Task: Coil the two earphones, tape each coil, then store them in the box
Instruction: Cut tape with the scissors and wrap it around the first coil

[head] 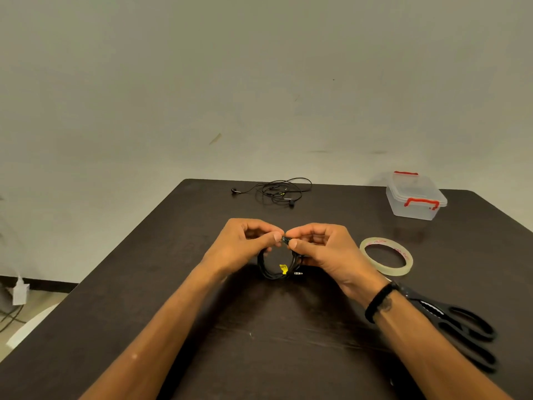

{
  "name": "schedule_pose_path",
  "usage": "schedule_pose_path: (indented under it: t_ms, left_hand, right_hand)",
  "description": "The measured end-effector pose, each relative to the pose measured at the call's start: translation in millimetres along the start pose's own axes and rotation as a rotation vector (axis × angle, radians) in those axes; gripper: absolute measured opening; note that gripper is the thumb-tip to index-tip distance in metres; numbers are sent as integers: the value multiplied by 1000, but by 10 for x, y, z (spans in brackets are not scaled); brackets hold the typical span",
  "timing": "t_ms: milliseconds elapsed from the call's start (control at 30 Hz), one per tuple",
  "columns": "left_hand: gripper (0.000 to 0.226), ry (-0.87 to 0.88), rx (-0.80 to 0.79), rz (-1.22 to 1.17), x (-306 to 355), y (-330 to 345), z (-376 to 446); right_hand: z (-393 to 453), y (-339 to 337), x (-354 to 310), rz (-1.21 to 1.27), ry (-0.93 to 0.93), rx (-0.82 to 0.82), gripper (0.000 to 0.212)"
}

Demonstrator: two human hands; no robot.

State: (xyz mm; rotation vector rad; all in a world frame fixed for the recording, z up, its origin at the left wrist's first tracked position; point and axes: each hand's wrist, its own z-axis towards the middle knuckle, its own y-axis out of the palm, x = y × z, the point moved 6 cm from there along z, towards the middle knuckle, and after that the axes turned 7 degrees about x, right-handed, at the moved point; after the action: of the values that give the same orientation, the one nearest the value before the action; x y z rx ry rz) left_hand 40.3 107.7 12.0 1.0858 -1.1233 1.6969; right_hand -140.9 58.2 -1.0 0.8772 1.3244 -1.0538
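Both hands pinch the top of the coiled earphone [278, 265], held just above the tabletop [202, 327] so the loops don't spring open. Left hand [245, 243] and right hand [320, 246] meet thumb-to-thumb, fingers curled, probably pressing tape on; too small to confirm. Tape roll [386, 256] and scissors [458, 327] sit right, within reach. Second earphone [274, 192] lies loose at the far edge, box [415, 197] far right.

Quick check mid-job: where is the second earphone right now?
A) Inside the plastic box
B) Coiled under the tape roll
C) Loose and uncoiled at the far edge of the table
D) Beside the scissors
C: the second earphone lies in a loose tangle at the table's far edge, while both hands pinch the coiled earphone.
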Motion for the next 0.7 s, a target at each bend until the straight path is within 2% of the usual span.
schedule_pose_path:
  t_ms: [100,267,400,567,700]
  left_hand:
    - [15,-108,53,-96,-50,5,-14]
    - [21,-192,114,-87,-73,-63,-21]
    - [40,-305,14,-12,-134,-109,-33]
    - [27,-313,-80,31,-149,-154,-44]
    - [21,-263,-48,114,-135,-238,-15]
  right_hand:
    - [7,28,21,37,11,-15,14]
    - [10,45,76,64,68,-15,17]
    - [18,4,109,180,113,36,20]
    - [8,-53,106,254,154,143,19]
    - [-18,20,119,143,148,90,17]
